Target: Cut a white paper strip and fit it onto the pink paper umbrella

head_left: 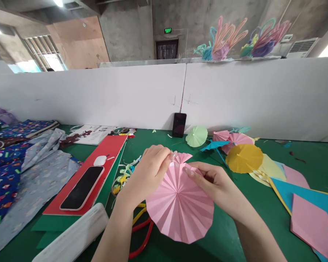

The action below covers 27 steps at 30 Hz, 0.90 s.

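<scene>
A pink pleated paper circle (180, 207), folded like a small fan or umbrella top, is held over the green table (303, 160). My left hand (150, 171) pinches its upper edge, fingers closed on the folds. From the right, my right hand (215, 183) grips the same top edge with thumb and fingers pressed on the paper. A loose pleated end sticks up between the two hands.
Finished paper umbrellas in green (196, 136), blue (214, 145), pink (235, 139) and yellow (244, 158) lie behind. Coloured paper sheets (306, 207) lie right. A phone (82, 187) on a red sheet, paper scraps (123, 176), red scissors (142, 236) and fabric (22, 171) are left. A white partition (125, 94) backs the table.
</scene>
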Motion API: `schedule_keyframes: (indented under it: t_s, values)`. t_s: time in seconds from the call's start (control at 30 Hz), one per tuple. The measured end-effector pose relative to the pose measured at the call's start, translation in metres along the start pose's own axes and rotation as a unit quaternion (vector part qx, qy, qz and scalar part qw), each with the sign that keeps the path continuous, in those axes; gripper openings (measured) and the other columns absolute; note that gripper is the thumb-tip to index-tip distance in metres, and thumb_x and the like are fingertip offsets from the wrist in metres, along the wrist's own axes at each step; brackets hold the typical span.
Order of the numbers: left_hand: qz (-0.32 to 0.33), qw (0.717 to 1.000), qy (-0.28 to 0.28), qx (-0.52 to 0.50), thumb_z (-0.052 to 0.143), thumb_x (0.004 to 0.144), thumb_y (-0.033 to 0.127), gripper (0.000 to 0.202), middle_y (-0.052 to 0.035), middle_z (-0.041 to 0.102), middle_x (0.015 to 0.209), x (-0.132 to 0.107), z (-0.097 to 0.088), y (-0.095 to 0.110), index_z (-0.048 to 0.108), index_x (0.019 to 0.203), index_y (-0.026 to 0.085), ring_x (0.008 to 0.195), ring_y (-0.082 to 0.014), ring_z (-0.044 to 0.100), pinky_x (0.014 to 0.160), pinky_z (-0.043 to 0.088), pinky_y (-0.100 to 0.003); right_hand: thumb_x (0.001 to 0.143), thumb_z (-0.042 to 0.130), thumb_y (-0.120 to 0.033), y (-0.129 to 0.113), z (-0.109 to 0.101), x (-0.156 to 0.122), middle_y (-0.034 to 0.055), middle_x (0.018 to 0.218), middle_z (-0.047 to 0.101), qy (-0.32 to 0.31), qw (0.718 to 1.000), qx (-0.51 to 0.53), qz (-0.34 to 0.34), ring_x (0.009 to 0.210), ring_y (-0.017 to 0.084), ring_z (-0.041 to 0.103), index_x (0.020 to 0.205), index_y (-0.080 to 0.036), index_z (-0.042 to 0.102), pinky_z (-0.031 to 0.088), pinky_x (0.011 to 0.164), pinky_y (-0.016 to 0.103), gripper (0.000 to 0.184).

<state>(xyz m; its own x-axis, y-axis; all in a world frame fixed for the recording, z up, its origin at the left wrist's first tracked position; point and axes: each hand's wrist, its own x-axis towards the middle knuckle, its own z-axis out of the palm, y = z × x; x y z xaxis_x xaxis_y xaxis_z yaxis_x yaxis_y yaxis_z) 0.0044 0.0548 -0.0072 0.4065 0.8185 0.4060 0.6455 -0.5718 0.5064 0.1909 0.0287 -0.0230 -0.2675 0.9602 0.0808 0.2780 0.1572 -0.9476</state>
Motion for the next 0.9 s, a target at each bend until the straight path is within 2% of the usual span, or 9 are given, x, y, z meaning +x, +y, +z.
schedule_keyframes:
  t_s: [0.1, 0.13, 0.17, 0.27, 0.33, 0.5, 0.7, 0.9]
  values:
    - [0.0, 0.995, 0.073, -0.062, 0.028, 0.099, 0.032, 0.03, -0.002, 0.048, 0.087, -0.005, -0.006, 0.005, 0.047, 0.079, 0.022, 0.088, -0.0169, 0.047, 0.081, 0.042, -0.032, 0.092, 0.047, -0.042, -0.003, 0.001, -0.001, -0.0032, 0.063, 0.038, 0.017, 1.0, -0.016, -0.004, 0.055, 0.011, 0.033, 0.081, -0.017, 0.062, 0.028, 0.048, 0.025, 0.031]
    - [0.003, 0.993, 0.076, -0.085, 0.026, 0.1, 0.035, 0.035, -0.0025, 0.047, 0.089, -0.007, -0.008, 0.009, 0.049, 0.077, 0.023, 0.091, -0.0171, 0.046, 0.083, 0.043, -0.033, 0.092, 0.046, -0.041, -0.003, 0.001, -0.002, -0.0026, 0.064, 0.041, 0.021, 1.0, -0.02, -0.003, 0.056, 0.012, 0.035, 0.081, -0.017, 0.062, 0.029, 0.048, 0.025, 0.031]
    - [0.008, 0.993, 0.06, -0.106, 0.022, 0.099, 0.038, 0.04, -0.0028, 0.046, 0.091, -0.009, -0.01, 0.012, 0.051, 0.076, 0.023, 0.094, -0.0172, 0.046, 0.086, 0.043, -0.033, 0.092, 0.046, -0.041, -0.003, 0.001, -0.002, -0.0018, 0.065, 0.045, 0.021, 1.0, -0.022, -0.002, 0.057, 0.012, 0.038, 0.083, -0.017, 0.062, 0.031, 0.049, 0.025, 0.03]
    - [0.024, 0.992, -0.042, -0.117, 0.017, 0.1, 0.04, 0.051, -0.0024, 0.046, 0.107, -0.012, -0.01, 0.02, 0.057, 0.072, 0.024, 0.115, -0.0178, 0.042, 0.101, 0.037, -0.035, 0.093, 0.046, -0.038, -0.003, 0.001, -0.004, 0.0013, 0.073, 0.056, 0.026, 0.999, -0.025, -0.009, 0.064, 0.015, 0.047, 0.091, -0.018, 0.064, 0.037, 0.053, 0.025, 0.027]
    - [0.017, 0.992, -0.068, -0.107, 0.019, 0.1, 0.038, 0.051, -0.0015, 0.046, 0.113, -0.01, -0.006, 0.02, 0.058, 0.071, 0.023, 0.125, -0.0188, 0.036, 0.107, 0.032, -0.037, 0.093, 0.045, -0.037, -0.003, 0.001, -0.006, 0.0024, 0.076, 0.06, 0.026, 0.999, -0.033, -0.019, 0.069, 0.017, 0.051, 0.097, -0.02, 0.065, 0.04, 0.057, 0.026, 0.027]
    - [-0.004, 0.989, -0.072, -0.129, 0.022, 0.1, 0.036, 0.046, -0.0015, 0.048, 0.109, -0.003, 0.005, 0.013, 0.054, 0.071, 0.022, 0.124, -0.0167, 0.037, 0.106, 0.033, -0.035, 0.093, 0.045, -0.037, -0.004, 0.001, -0.01, 0.0025, 0.078, 0.064, 0.019, 0.998, -0.045, -0.03, 0.075, 0.02, 0.056, 0.103, -0.024, 0.066, 0.044, 0.061, 0.028, 0.026]
    - [0.008, 0.988, -0.075, -0.136, 0.024, 0.1, 0.035, 0.039, -0.0004, 0.05, 0.105, -0.004, 0.005, 0.013, 0.051, 0.074, 0.023, 0.124, -0.0134, 0.036, 0.107, 0.032, -0.031, 0.092, 0.048, -0.03, -0.001, 0.003, -0.012, 0.0006, 0.08, 0.064, 0.007, 0.999, -0.034, -0.027, 0.092, 0.022, 0.06, 0.106, -0.027, 0.063, 0.047, 0.073, 0.029, 0.02]
    - [-0.016, 0.987, -0.067, -0.146, 0.024, 0.1, 0.037, 0.038, -0.0025, 0.053, 0.107, -0.007, 0.006, 0.014, 0.049, 0.074, 0.023, 0.123, -0.0161, 0.039, 0.105, 0.034, -0.035, 0.094, 0.047, -0.031, -0.002, 0.004, -0.012, -0.0013, 0.089, 0.066, -0.008, 0.999, -0.024, -0.031, 0.092, 0.019, 0.06, 0.113, -0.03, 0.06, 0.046, 0.072, 0.027, 0.023]
